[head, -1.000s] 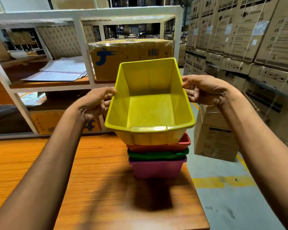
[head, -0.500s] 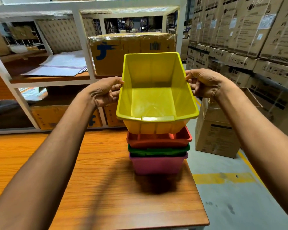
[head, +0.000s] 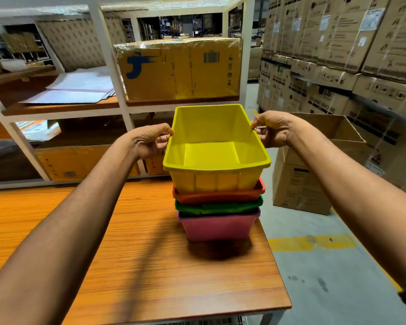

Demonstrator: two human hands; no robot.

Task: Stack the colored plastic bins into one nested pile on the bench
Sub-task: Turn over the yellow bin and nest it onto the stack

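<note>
The left hand [head: 150, 143] and the right hand [head: 275, 129] each grip a side rim of the yellow bin [head: 211, 153], thumbs on the edge and fingers curled underneath. The yellow bin sits upright with its base inside the red bin [head: 218, 195], most of its wall showing above that rim. The red bin is nested in a green bin [head: 218, 206], which is nested in a pink bin [head: 218, 227] standing near the right edge of the wooden bench [head: 150, 266]. Behind stands a white shelf rack [head: 108, 66] with a wrapped cardboard box [head: 178, 71]. An open box [head: 298, 184] stands on the floor to the right, beside stacked cartons [head: 338, 43].
</note>
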